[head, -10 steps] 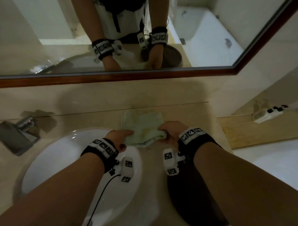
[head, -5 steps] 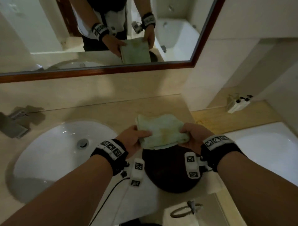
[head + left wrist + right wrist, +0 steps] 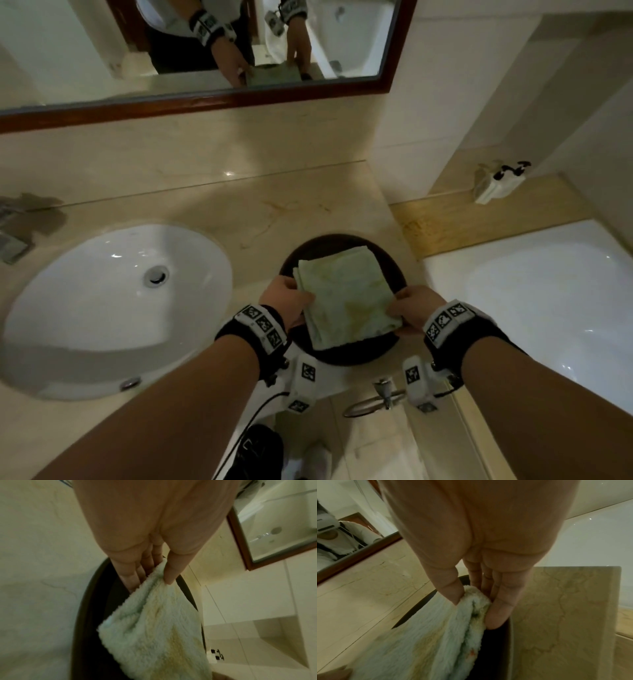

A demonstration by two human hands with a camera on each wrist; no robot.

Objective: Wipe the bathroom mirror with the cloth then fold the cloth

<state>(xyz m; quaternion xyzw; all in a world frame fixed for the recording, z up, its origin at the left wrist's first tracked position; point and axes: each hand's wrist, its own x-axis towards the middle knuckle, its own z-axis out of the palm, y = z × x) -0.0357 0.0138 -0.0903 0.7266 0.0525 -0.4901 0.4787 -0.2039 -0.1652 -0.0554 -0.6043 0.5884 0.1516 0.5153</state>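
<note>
A folded pale green cloth (image 3: 346,298) with yellowish stains hangs over a dark round tray (image 3: 390,263) on the counter. My left hand (image 3: 291,301) pinches its left edge between thumb and fingers (image 3: 132,580), shown close up against the cloth (image 3: 154,635). My right hand (image 3: 409,310) pinches the right corner of the cloth (image 3: 436,635) between thumb and fingers (image 3: 498,615). The wood-framed mirror (image 3: 212,102) runs along the wall above and reflects both hands and the cloth. Whether the cloth touches the tray I cannot tell.
A white oval sink (image 3: 113,301) sits in the beige stone counter (image 3: 239,205) to the left. A white bathtub (image 3: 548,291) lies to the right, with a small white object (image 3: 496,185) on its ledge. A metal towel ring (image 3: 380,397) hangs below the counter's front edge.
Both hands carried the folded cloth from the counter behind the sink to the right and toward me, over the dark tray, and lowered it. The view has shifted right.
</note>
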